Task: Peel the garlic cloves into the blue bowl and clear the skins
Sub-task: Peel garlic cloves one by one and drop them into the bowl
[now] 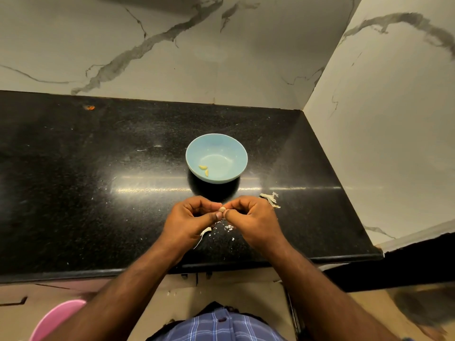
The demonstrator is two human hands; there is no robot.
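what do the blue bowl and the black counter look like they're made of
The blue bowl looks like glazed ceramic or smooth plastic: an even pale colour with a soft sheen; the picture cannot settle which. The counter looks like polished black granite: fine pale speckles and a bright mirror-like streak of light.

Dim warm light, glare streak across the black countertop (98, 168), wide-angle edge bending.

a small garlic clove (222, 209) sits pinched between two sets of fingertips, near of the blue bowl (236, 146). the bowl stands upright, holding two peeled yellowish cloves (204, 169) at its near left. papery white skins (270, 199) lie scattered right and below
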